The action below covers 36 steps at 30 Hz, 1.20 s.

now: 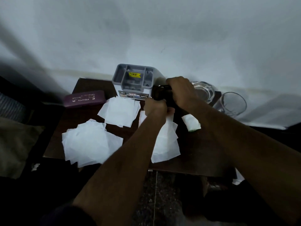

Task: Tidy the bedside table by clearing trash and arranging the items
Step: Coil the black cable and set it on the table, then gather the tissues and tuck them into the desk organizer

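Note:
On the dark wooden bedside table (195, 162) lie several white tissues: one pile (91, 142) at the front left, one (119, 111) in the middle, one (166, 141) under my left forearm. My right hand (182, 92) grips a black object (162, 94), too dark to identify, just right of the grey and white organiser box (133, 80). My left hand (155, 109) is closed at the lower end of the same black object. A small rolled white wrapper (191, 122) with a green edge lies to the right.
A purple spectacle case (83, 98) sits at the table's back left. A glass ashtray (203, 91) and a clear drinking glass (231, 104) stand at the back right by the wall. Bedding lies to the left; a scrap of paper (35, 166) is on the floor.

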Tool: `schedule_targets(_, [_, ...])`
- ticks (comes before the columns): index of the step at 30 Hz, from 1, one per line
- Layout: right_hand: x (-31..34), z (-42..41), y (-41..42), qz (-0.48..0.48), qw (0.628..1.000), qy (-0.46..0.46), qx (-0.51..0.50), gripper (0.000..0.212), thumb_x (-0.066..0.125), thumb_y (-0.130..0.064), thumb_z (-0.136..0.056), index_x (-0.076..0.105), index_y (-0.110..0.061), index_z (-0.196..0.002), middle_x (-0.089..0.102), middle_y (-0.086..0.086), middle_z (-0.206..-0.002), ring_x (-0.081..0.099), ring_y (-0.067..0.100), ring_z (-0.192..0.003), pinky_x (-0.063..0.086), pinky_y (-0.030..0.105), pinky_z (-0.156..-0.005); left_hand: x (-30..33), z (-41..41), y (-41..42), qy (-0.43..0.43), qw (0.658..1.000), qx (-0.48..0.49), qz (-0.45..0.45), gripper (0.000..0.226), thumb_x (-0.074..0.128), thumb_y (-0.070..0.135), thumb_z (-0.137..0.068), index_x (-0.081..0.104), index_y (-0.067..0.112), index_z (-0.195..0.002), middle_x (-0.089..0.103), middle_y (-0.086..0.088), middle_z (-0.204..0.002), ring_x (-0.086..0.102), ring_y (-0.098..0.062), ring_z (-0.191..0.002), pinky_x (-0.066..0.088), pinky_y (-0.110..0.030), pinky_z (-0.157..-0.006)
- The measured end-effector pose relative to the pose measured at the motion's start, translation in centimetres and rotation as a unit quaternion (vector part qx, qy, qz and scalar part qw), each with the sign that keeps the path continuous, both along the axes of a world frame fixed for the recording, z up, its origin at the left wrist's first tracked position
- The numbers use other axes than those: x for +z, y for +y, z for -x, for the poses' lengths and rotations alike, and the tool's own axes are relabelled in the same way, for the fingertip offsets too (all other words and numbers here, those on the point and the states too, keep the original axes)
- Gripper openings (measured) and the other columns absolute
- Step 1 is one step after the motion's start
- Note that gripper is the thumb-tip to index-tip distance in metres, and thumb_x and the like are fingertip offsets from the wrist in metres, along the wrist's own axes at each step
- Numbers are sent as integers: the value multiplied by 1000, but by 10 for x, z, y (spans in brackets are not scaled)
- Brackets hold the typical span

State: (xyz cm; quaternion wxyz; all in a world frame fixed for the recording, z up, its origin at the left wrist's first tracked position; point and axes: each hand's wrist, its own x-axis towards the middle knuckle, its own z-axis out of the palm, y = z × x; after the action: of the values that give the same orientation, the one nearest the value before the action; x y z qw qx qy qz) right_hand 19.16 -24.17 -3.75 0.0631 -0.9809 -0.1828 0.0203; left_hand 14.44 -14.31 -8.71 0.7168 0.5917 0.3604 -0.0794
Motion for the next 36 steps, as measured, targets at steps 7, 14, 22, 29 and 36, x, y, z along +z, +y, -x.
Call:
schedule_targets(7, [-9,-11,3,96,990,-55,85,28,62,-9,-99,61,-6,-126,58,17,-119,62,39,-110,51,47,-78,23,-21,4,27,996,-84,-33,19,50,8,-105,64,-5,-106,74,-31,-95,70,-38,-56,60,-39,-43])
schedule_targets(14, [2,2,6,123,986,-87,71,28,67,-13,-94,64,-7,-122,66,15,-117,63,37,-109,53,46,-85,16,-2,7,11,989,-118,-90,23,54,10,-108,63,-4,-92,73,-30,-83,66,-27,-44,43,-21,-36])
schedule_targets(22, [10,118,-10,-153,978,-87,-116,32,52,-2,-91,70,-15,-114,72,11,-114,67,33,-109,53,40,-86,38,97,48,-90,965,-61,-238,40,68,22,-101,69,7,-64,71,-8,-59,61,-11,-42,47,-23,-47])
schedule_targets(29, [-32,204,-12,-191,957,-9,-218,28,67,-17,-96,65,-8,-123,67,13,-124,65,32,-115,50,41,-96,18,172,39,-41,914,-43,-401,22,74,22,-95,68,4,-106,72,-7,-105,69,-26,-105,41,-27,-82])
schedule_targets(36, [-38,197,19,-218,932,20,-289,49,73,-39,-94,61,-2,-123,65,18,-127,60,36,-121,47,40,-97,17,167,21,-24,910,-43,-411,30,76,26,-90,70,6,-112,72,-10,-114,71,-29,-110,54,-36,-86])
